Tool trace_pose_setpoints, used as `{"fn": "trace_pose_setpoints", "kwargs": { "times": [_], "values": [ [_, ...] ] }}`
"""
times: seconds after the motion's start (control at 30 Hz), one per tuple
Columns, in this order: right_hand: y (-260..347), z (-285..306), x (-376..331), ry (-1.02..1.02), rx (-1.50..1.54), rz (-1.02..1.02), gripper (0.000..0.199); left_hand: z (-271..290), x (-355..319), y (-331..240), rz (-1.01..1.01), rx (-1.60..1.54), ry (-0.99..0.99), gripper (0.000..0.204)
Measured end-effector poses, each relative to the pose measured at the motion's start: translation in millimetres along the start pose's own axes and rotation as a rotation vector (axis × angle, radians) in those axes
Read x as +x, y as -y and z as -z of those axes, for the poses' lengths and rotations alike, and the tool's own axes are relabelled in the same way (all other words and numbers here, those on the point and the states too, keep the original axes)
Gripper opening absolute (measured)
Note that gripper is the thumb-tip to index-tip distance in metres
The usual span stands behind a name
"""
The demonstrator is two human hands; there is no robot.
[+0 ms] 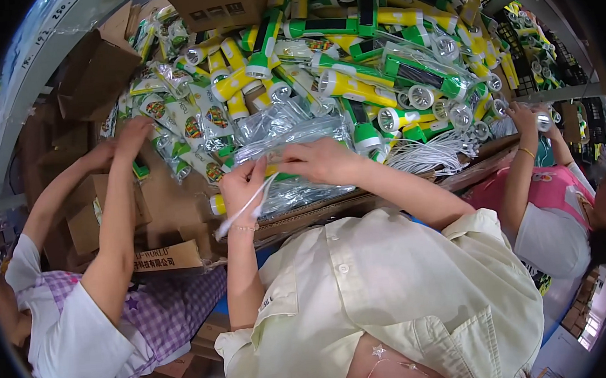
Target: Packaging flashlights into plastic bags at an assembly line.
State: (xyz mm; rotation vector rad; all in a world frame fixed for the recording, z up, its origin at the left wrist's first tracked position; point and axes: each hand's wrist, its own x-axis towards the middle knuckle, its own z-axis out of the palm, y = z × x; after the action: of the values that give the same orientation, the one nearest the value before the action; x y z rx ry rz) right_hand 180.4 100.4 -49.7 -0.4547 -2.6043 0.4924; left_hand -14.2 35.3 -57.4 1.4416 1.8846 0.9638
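Observation:
In front of my chest, my left hand (242, 187) is closed with its fingertips pinched. A white cable (252, 212) hangs from it past the wrist. My right hand (321, 162) comes from the right, its fingers closed close to the left fingertips. Between the two hands shows a small yellow part (271, 170); whether it belongs to a flashlight is hidden. Just beyond and below my hands lies a stack of clear plastic bags (292, 130). A yellow flashlight end (218, 205) sticks out beside my left hand.
Green-and-yellow flashlights (359, 89) are heaped across the table, with a bundle of white cables (431, 155) at right. Bagged flashlights with printed cards (193, 126) lie left. Cardboard boxes (95, 73) stand at the far left. Co-workers' arms (112, 223) reach in from both sides.

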Motion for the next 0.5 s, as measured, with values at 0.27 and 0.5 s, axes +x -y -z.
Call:
{"fn": "trace_pose_setpoints", "kwargs": {
  "times": [0.27,0.5],
  "values": [
    [6,40,2,0.731,-0.635,-0.293,0.015,6,-6,-29,0.253,-0.169,0.149,0.020],
    [8,34,25,0.138,-0.039,-0.343,0.012,13,-14,3,0.263,-0.616,0.263,0.020]
  ]
}}
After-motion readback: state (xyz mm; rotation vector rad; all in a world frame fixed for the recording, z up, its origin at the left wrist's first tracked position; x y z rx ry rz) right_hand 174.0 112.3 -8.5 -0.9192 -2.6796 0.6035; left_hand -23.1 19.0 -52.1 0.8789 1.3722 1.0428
